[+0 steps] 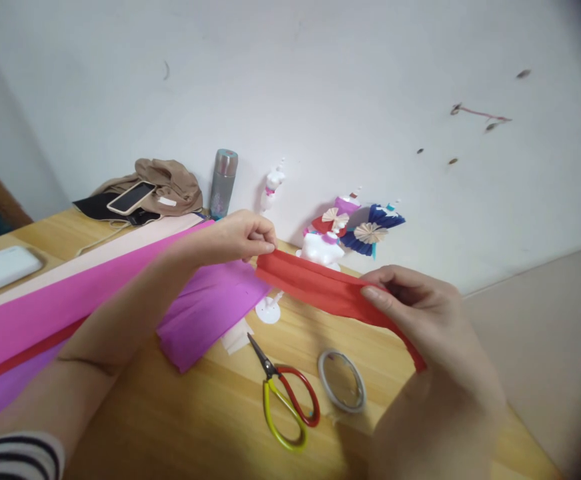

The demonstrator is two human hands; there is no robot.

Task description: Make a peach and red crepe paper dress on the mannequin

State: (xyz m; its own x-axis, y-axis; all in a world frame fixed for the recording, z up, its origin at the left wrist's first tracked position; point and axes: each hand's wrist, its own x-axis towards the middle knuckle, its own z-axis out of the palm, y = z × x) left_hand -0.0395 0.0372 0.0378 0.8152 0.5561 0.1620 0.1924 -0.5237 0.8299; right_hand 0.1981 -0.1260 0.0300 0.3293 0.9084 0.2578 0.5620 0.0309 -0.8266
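Observation:
A folded strip of red crepe paper (315, 283) stretches between my two hands above the table. My left hand (240, 237) pinches its left end between thumb and fingers. Farther along, my right hand (420, 307) grips the strip, and its loose end hangs below the palm. Under the strip lie scissors (283, 400) with one red and one yellow handle, blades parted, and a roll of tape (343, 380) beside them. A purple paper piece (210, 313) rests below my left hand, near a small white stand base (269, 309).
Long pink paper sheets (95, 287) cover the table's left side. Along the wall stand a metal flask (223, 183), a small white mannequin (273, 187) and several dressed mannequins (370, 230). A brown cloth (170, 183), a phone (133, 198) and a white box-like object (3, 270) are at left.

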